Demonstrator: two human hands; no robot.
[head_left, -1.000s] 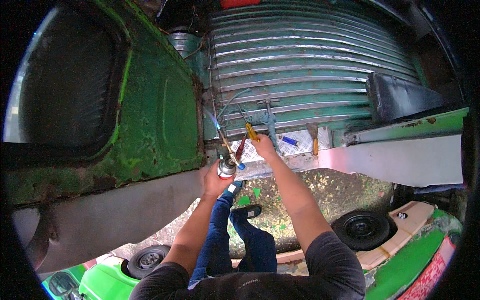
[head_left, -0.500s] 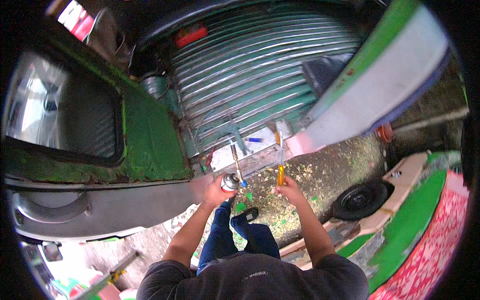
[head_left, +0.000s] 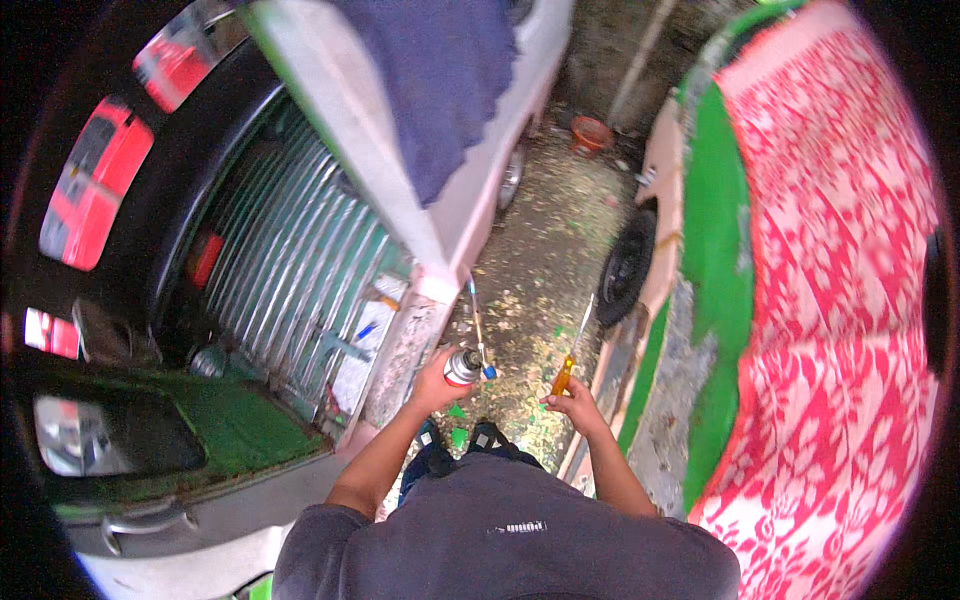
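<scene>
Left hand (head_left: 435, 387) wrapped round red-and-silver torch canister (head_left: 461, 369); right hand (head_left: 578, 408) closed on yellow-handled screwdriver (head_left: 564, 376), steel shank (head_left: 582, 327) pointing forward, right of slim torch tube (head_left: 478, 320), well apart.

Pretty uneven light tbh. The red-and-white cloth (head_left: 830, 250) on the right is super bright, while the upper left sinks into near-black with some grain. Ribbed metal floor (head_left: 285, 265) throws streaky glare, and the window (head_left: 115, 435) at lower left has washed-out pale reflections. Ground (head_left: 540, 215) mid-frame is softly lit, no hard shadows. Torch (head_left: 462, 368) and screwdriver (head_left: 565, 376) look a bit soft. Fisheye bends everything near the rim, corners are solid black.
</scene>
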